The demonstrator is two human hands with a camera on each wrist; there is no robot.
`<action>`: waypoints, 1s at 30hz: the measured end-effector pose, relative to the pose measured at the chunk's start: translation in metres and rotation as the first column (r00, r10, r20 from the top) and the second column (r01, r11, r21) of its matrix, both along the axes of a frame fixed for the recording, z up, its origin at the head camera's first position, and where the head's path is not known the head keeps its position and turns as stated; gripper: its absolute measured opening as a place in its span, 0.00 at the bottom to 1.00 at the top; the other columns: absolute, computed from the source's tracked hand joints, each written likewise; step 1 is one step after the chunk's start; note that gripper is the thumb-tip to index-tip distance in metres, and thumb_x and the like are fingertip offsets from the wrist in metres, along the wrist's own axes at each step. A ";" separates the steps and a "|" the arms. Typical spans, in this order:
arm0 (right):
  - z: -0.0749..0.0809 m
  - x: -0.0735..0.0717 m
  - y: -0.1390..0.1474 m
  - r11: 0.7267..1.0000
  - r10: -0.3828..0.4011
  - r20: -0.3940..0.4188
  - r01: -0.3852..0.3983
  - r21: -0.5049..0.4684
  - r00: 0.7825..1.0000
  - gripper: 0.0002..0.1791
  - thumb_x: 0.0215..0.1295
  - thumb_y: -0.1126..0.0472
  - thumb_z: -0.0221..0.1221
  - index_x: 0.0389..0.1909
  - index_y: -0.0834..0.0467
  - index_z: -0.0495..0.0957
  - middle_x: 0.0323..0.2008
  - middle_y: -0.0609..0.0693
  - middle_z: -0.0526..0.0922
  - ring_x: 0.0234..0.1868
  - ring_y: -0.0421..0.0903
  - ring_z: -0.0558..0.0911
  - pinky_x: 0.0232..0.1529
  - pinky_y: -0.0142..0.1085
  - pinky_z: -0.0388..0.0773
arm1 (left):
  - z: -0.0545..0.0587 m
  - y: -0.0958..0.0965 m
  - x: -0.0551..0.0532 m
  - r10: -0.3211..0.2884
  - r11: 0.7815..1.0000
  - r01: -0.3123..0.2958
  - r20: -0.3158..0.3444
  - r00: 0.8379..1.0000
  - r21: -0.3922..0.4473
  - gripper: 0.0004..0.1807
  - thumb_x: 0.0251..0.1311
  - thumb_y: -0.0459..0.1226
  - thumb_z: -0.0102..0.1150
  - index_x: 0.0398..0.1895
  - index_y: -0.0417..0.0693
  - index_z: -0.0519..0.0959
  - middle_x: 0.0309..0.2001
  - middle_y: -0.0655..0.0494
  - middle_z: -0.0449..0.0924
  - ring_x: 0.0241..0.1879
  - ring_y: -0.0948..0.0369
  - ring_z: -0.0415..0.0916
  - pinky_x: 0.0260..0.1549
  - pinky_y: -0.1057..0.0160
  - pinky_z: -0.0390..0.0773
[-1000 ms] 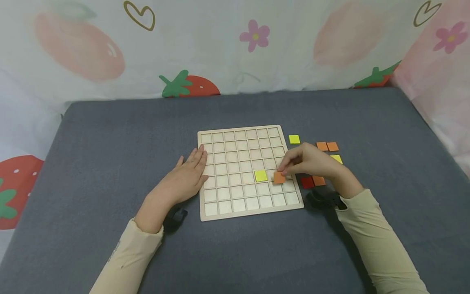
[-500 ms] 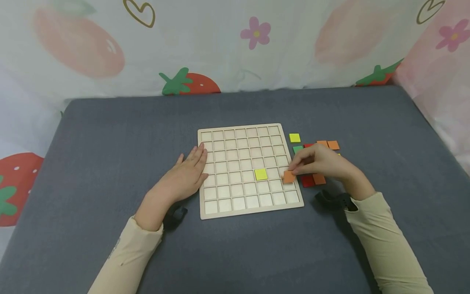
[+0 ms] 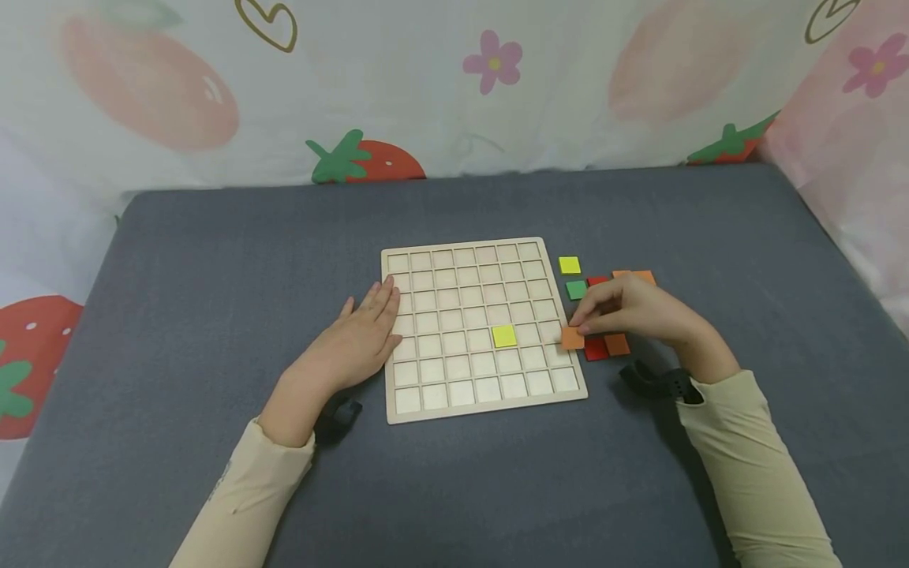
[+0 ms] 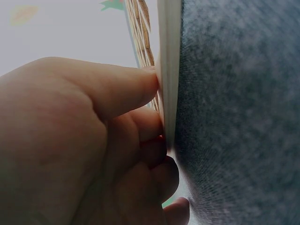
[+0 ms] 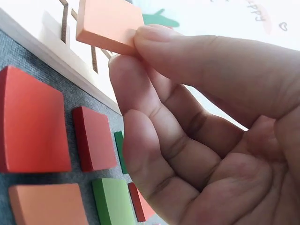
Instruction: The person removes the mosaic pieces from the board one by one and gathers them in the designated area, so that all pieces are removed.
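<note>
A pale wooden grid board point(image 3: 461, 409) lies on the grey cloth, with one yellow tile point(image 3: 504, 336) in a cell right of its middle. My left hand point(image 3: 358, 339) rests flat along the board's left edge; in the left wrist view the thumb point(image 4: 126, 89) touches that edge. Over the right edge of the board, my right hand point(image 3: 632, 312) pinches an orange square tile point(image 3: 572, 338) between thumb and fingertips. The right wrist view shows this orange tile point(image 5: 110, 23) held by one corner, above the board's rim point(image 5: 47, 51).
Right of the board lie loose tiles: a yellow one point(image 3: 570, 265), a green one point(image 3: 577, 290), a red one point(image 3: 596, 349) and an orange one point(image 3: 617, 345). Further orange tiles point(image 3: 642, 276) sit behind the right hand, which hides part of the group. A printed curtain point(image 3: 554, 95) hangs behind the table.
My right hand has moved right with the orange tile, from over the board's cells to its right edge, uncovering green and red tiles. The left hand has stayed in place.
</note>
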State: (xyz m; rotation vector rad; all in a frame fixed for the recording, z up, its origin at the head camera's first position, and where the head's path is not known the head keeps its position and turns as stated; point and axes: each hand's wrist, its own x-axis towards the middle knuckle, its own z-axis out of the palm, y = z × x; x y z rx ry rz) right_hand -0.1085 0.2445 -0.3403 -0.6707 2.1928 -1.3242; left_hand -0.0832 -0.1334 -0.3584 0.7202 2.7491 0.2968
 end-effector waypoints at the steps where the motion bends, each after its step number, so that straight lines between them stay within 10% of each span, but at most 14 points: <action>1: 0.000 0.000 0.000 1.000 -0.001 -0.002 0.001 0.007 1.000 0.05 0.58 0.70 0.62 0.35 0.66 0.83 0.36 0.53 0.83 0.36 0.41 0.81 0.38 0.34 0.80 | 0.000 0.000 0.000 0.001 1.000 -0.001 0.001 1.000 0.001 0.34 0.72 0.41 0.42 0.72 0.31 0.45 0.74 0.39 0.35 0.72 0.47 0.35 0.66 0.41 0.44; 30: 0.004 -0.001 0.017 0.992 -0.058 -0.031 0.061 0.109 0.998 0.05 0.56 0.68 0.65 0.33 0.65 0.84 0.30 0.50 0.84 0.31 0.42 0.79 0.35 0.35 0.79 | 0.000 0.000 -0.001 0.007 1.000 -0.007 -0.001 1.000 0.007 0.34 0.72 0.40 0.43 0.72 0.31 0.46 0.73 0.39 0.36 0.72 0.46 0.36 0.66 0.41 0.44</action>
